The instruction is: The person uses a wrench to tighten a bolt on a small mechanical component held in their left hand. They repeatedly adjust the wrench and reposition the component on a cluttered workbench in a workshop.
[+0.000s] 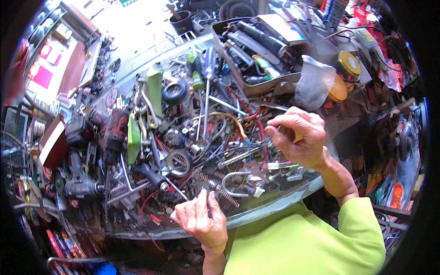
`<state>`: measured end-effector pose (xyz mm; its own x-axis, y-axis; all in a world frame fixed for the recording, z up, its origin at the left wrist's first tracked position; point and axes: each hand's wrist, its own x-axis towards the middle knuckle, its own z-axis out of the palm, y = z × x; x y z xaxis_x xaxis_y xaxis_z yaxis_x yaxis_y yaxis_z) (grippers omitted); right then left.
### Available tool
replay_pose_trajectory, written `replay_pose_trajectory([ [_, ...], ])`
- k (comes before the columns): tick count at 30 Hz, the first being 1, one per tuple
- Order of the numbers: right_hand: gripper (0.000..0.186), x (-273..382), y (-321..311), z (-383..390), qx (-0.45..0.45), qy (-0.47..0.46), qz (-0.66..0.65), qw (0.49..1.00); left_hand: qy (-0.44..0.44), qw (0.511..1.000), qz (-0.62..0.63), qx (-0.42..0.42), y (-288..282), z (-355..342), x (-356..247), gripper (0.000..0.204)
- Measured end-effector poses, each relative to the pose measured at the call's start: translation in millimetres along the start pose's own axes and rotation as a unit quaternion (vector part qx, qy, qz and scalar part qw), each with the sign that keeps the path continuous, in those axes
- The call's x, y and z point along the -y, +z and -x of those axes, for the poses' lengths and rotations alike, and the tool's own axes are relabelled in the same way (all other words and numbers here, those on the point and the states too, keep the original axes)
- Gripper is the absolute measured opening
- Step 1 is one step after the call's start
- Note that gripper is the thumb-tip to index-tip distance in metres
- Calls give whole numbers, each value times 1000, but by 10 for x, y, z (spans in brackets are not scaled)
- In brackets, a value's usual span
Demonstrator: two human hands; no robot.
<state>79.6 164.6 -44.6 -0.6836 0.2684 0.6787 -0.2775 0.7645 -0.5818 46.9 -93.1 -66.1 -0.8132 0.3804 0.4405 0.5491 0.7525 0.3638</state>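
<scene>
The left hand (201, 220) was closed around a small dark tool (210, 201), its tip set by a coil spring (215, 185) at the near edge of the surface (275, 201). The right hand (300, 135) was curled shut, fingers pinched on something too small to identify, above a bundle of coloured wires (256, 137). A rubber wheel (174, 92) and a green plastic panel (155, 89) were seen farther off.
</scene>
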Motion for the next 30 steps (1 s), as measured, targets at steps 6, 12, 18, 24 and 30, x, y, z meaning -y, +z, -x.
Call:
replay_pose_trajectory([
  [6, 20, 59, -108, -62, 5, -14, 35, 999, 10, 995, -94, 8, 64, -63, -8, 14],
  [12, 21, 45, -90, -47, -4, -37, 45, 998, 45, 997, -65, 13, 48, -102, -3, 11],
  [18, 20, 118, -110, -50, 68, 19, -65, 995, 124, 992, 31, 16, -138, -504, -172, 14],
  [24, 21, 39, -6, 55, 192, 8, -103, 976, 255, 958, 21, 130, 171, -950, -204, 21],
  [30, 9, -90, -39, 38, 189, 10, 67, 980, 257, 951, 10, 172, 235, -970, -97, 23],
])
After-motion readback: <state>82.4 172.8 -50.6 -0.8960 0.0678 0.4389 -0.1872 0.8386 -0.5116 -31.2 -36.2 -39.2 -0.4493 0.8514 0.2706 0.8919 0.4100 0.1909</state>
